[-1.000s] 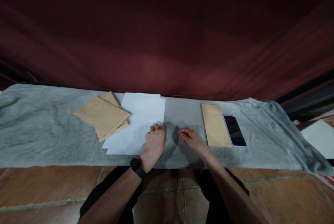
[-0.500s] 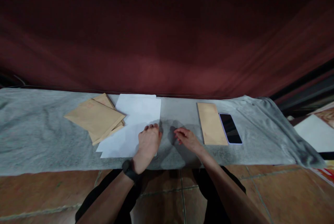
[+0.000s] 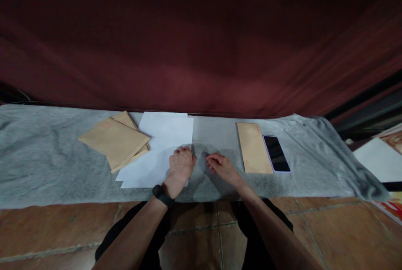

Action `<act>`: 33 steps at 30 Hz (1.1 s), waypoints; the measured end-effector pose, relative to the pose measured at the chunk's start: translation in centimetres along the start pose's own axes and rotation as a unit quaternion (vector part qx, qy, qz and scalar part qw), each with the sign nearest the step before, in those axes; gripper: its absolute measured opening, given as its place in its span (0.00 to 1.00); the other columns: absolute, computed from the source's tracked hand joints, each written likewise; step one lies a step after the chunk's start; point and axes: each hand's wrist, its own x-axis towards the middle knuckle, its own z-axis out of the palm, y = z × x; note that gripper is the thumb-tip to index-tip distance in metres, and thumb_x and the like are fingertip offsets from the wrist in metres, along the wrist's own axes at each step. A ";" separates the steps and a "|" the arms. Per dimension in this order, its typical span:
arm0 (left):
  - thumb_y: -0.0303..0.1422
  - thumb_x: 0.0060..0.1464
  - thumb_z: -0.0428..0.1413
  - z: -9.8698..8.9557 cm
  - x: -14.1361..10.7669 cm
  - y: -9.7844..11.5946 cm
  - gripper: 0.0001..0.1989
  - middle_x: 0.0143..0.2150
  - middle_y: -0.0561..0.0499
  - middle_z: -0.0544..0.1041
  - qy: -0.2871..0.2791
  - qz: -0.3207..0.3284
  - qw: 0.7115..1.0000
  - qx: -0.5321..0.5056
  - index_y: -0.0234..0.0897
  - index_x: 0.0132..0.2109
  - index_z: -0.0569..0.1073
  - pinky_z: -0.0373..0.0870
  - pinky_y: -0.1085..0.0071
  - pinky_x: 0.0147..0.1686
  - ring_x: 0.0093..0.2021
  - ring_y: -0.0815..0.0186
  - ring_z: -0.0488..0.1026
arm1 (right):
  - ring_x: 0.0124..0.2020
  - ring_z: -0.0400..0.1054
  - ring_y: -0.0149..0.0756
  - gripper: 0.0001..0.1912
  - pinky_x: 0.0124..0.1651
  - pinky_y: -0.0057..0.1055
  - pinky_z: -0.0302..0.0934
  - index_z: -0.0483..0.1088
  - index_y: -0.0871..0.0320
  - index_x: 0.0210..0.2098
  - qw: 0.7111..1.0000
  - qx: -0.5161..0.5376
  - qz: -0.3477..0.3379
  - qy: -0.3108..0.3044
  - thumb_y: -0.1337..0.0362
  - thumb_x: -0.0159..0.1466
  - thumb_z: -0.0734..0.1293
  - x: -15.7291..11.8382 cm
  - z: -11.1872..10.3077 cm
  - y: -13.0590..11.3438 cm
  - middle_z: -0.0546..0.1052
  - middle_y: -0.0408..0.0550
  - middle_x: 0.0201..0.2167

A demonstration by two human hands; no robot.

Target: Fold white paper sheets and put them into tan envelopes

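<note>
My left hand [image 3: 182, 163], with a dark watch on its wrist, rests in a loose fist over the right edge of the white paper sheets [image 3: 160, 136]. Its knuckles face up, and no object shows in it. To the right, over bare grey cloth, my right hand [image 3: 220, 165] has its fingers curled in with nothing visible between them. A gap separates the two hands. Brown envelopes [image 3: 116, 142] overlap the left part of the sheets in a fanned pile. A single brown envelope [image 3: 255, 148] lies flat to the right of my right hand.
A phone [image 3: 277, 154] with a purple rim lies against the single envelope's right side. Grey cloth [image 3: 47, 157] covers the narrow bench. Behind it hangs a dark red curtain [image 3: 201, 73]. Brown floor tiles [image 3: 56, 232] lie in front. A white sheet [image 3: 378, 159] is at far right.
My left hand has shifted slightly right and up. My right hand has moved a little left, so the gap between them is narrower. The envelopes, sheets and phone lie as before.
</note>
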 end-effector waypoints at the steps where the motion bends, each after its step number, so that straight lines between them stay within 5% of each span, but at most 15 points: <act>1: 0.29 0.64 0.49 0.0 0.0 0.0 0.17 0.47 0.31 0.79 -0.002 0.004 1.000 0.003 0.25 0.55 0.74 0.77 0.56 0.44 0.51 0.46 0.79 | 0.30 0.73 0.33 0.10 0.30 0.27 0.70 0.78 0.53 0.41 1.000 -0.010 -0.001 -0.005 0.64 0.68 0.64 0.0 -0.1 0.0 0.80 0.46 0.33; 6: 0.29 0.66 0.46 -1.2 0.1 -0.2 0.17 0.45 0.34 0.81 -0.014 0.005 1.000 -0.016 0.29 0.54 0.76 0.77 0.58 0.44 0.48 0.48 0.81 | 0.31 0.73 0.34 0.11 0.32 0.29 0.71 0.77 0.54 0.43 1.000 -0.024 -0.003 -0.011 0.60 0.69 0.63 -0.1 -0.1 -0.2 0.80 0.48 0.35; 10: 0.33 0.67 0.49 -2.7 -0.8 1.0 0.14 0.42 0.41 0.84 -0.048 0.011 0.997 -0.066 0.36 0.51 0.76 0.75 0.61 0.43 0.45 0.51 0.83 | 0.33 0.75 0.38 0.17 0.31 0.33 0.72 0.75 0.54 0.41 1.000 0.011 -0.008 0.018 0.48 0.69 0.63 -0.2 0.3 -0.6 0.79 0.49 0.35; 15: 0.31 0.68 0.49 -2.6 -2.8 4.4 0.12 0.45 0.47 0.84 -0.044 0.108 0.982 -0.151 0.40 0.51 0.75 0.73 0.66 0.42 0.46 0.58 0.82 | 0.41 0.75 0.40 0.22 0.46 0.36 0.71 0.75 0.54 0.39 0.995 0.036 -0.036 0.083 0.42 0.65 0.63 0.1 -0.2 -1.2 0.81 0.48 0.37; 19: 0.29 0.68 0.49 -1.7 -3.6 5.8 0.10 0.44 0.49 0.83 -0.024 0.198 0.960 -0.198 0.40 0.47 0.75 0.72 0.68 0.43 0.45 0.61 0.81 | 0.34 0.72 0.38 0.16 0.42 0.34 0.69 0.74 0.55 0.33 0.991 0.038 -0.047 0.122 0.49 0.58 0.65 0.3 -1.6 -1.1 0.79 0.43 0.29; 25: 0.30 0.68 0.51 -0.5 -2.7 3.5 0.08 0.45 0.47 0.80 0.086 0.217 0.955 -0.183 0.39 0.42 0.75 0.73 0.62 0.50 0.47 0.58 0.77 | 0.29 0.67 0.35 0.13 0.32 0.28 0.62 0.73 0.57 0.33 0.983 -0.021 -0.030 0.182 0.55 0.54 0.64 0.7 -4.8 0.1 0.75 0.42 0.25; 33: 0.30 0.64 0.55 3.8 -1.5 0.8 0.20 0.69 0.36 0.68 0.129 0.191 0.960 -0.157 0.33 0.61 0.71 0.66 0.50 0.65 0.69 0.48 0.66 | 0.39 0.75 0.42 0.22 0.43 0.33 0.68 0.74 0.57 0.51 0.952 -0.120 -0.010 0.283 0.64 0.57 0.64 0.9 -6.1 0.9 0.81 0.49 0.36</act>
